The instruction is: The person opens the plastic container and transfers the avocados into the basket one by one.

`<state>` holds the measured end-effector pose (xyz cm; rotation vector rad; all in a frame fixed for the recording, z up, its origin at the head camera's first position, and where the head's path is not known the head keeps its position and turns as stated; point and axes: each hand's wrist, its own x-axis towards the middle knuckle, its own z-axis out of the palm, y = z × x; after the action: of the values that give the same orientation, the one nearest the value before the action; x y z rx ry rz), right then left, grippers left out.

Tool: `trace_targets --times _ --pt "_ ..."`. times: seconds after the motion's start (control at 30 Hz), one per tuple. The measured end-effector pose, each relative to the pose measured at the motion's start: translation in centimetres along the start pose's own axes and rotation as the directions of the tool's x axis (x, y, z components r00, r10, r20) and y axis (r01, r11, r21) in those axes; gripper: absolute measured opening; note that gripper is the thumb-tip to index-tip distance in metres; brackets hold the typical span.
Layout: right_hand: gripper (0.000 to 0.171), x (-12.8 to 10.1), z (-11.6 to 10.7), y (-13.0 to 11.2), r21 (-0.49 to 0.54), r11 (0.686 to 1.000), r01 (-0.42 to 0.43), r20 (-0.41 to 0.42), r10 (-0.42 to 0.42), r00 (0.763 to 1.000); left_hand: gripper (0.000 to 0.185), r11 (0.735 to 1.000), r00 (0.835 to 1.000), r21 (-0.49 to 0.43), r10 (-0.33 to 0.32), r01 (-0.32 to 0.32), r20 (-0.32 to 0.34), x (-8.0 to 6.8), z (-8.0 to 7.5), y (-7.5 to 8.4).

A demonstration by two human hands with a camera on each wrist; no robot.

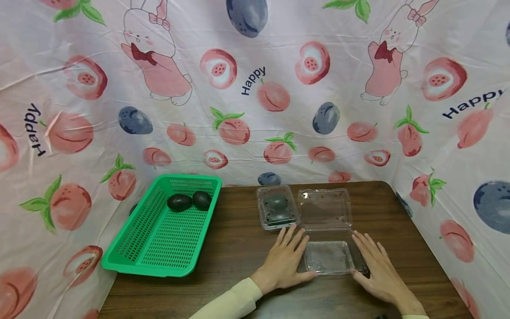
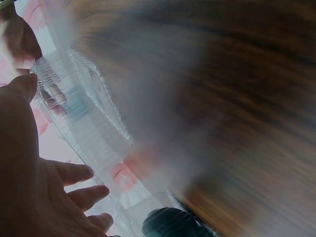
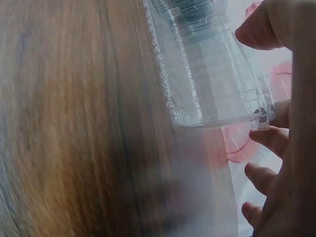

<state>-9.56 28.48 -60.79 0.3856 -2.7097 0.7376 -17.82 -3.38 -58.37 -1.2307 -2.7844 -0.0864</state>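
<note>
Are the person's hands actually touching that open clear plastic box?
Touching. The head view shows the left hand and right hand flat against opposite sides of the open clear box, thumbs at its front corners.

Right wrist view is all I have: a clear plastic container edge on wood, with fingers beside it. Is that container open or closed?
Observer: Open. The head view shows the open clamshell with its lid folded back and its tray empty.
Reviewer: Where is the other hand?
Observer: The left hand lies flat on the table against the tray's left side; the right hand flanks its right side.
Reviewer: Anything else on the table?
Observer: A closed clamshell holding dark fruit sits behind the left hand, and a green basket with two avocados is at the far left.
</note>
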Motion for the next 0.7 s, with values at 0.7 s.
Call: trace_targets --times 0.7 --pt "0.090 0.3 -2.1 3.1 -0.067 0.997 -0.036 -0.017 0.035 0.999 0.104 0.997 0.998 0.073 0.036 -0.040 0.054 5.4 -0.1 1.1"
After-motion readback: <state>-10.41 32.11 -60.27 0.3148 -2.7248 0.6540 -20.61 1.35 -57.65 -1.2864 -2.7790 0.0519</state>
